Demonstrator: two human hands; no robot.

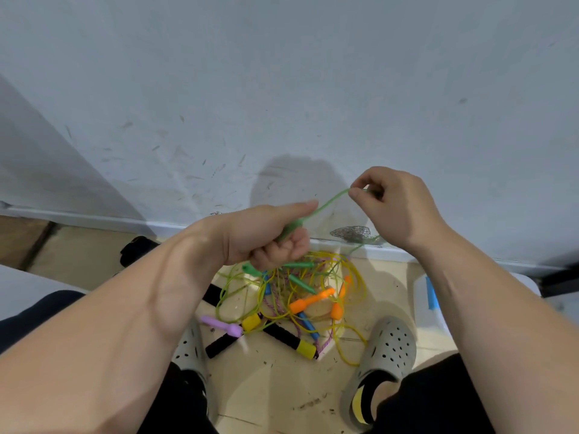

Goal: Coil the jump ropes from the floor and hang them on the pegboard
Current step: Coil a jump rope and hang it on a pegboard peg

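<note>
Scuffed wall, tiled floor [275,389]: left hand [266,236] fists green handle [289,229]; right hand [391,205] fingers [355,193] pinch green rope [329,202] taut, apparently freeing it from tangle [297,296].

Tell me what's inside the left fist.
A green jump-rope handle: its tapered end shows beside the thumb, with green cord running to the right hand, which pinches it. The left hand covers the handle's middle with its fingers; whether more is held cannot be seen.
</note>
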